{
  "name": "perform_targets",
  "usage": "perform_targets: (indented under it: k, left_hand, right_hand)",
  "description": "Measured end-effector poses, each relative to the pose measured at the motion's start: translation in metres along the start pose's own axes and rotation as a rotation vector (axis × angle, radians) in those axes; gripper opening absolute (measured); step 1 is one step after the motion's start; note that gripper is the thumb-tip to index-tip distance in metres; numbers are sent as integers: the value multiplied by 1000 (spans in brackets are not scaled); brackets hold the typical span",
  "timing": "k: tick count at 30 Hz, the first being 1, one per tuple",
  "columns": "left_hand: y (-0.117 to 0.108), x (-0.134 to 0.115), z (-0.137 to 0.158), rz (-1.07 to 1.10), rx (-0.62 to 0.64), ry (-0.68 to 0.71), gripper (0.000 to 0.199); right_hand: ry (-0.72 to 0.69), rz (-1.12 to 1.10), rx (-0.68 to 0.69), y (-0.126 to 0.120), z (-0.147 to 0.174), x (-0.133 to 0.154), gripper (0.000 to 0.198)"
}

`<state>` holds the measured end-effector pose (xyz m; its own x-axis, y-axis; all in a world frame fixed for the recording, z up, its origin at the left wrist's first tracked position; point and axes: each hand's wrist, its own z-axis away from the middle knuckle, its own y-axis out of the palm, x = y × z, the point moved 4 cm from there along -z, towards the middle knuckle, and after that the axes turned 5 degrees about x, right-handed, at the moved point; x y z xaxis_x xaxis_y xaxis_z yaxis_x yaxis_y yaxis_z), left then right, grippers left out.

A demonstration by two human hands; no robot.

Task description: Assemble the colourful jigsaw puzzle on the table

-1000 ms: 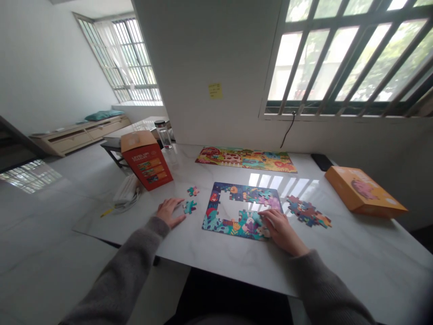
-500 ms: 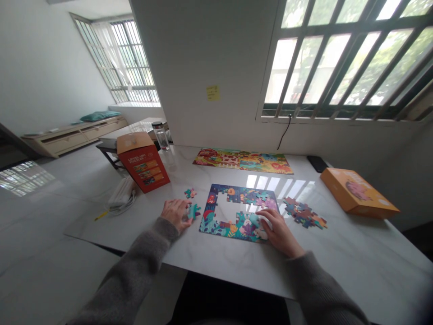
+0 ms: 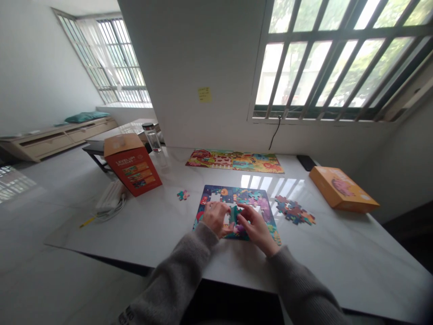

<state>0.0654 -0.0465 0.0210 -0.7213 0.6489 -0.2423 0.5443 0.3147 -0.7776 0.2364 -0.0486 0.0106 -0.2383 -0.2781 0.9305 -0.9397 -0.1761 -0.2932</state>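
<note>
A partly assembled jigsaw puzzle (image 3: pixel 233 194) with a dark blue border lies on the white table, a gap in its middle. Over that gap, my left hand (image 3: pixel 216 219) and my right hand (image 3: pixel 256 228) meet from either side. Between their fingertips is a teal puzzle piece (image 3: pixel 233 215), tilted up from the puzzle. Both hands are closed, fingers curled and pinching at the piece's edges. My hands cover much of the puzzle's lower middle part.
A few joined pieces (image 3: pixel 183 195) lie left of the puzzle, and a pile of loose pieces (image 3: pixel 295 211) lies right. Behind is a long finished puzzle (image 3: pixel 235 161). A red box (image 3: pixel 133 164), glass bottle (image 3: pixel 153 139), power strip (image 3: pixel 110 197), orange box (image 3: pixel 343 189) and phone (image 3: pixel 306 163) stand around.
My left hand has moved right from the table onto the puzzle, bringing the teal piece. My right hand has shifted left to meet it. The view has turned slightly right.
</note>
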Motion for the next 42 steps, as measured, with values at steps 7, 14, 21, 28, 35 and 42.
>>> perform_targets:
  k: [7,14,21,28,35,42]
  left_hand:
    - [8,13,0,409,-50,-229,26]
    - [14,18,3,791,167,-418,25]
    - [23,21,2,897,192,-437,26]
    - [24,32,5,904,114,-565,34]
    - [25,32,7,961,75,-649,38]
    - [25,23,4,909,131,-550,31]
  right_hand:
    - [-57,-23,-64,-21,2,-18,38]
    - [-46,60,26,-22,6,-13,35]
    - [-51,-55,-144,-36,8,-10,34]
    - [-74,82,-296,-61,13,-9,30]
    - [-384,492,11,-22,22,9,52]
    - [-410,542,30,-24,21,7,38]
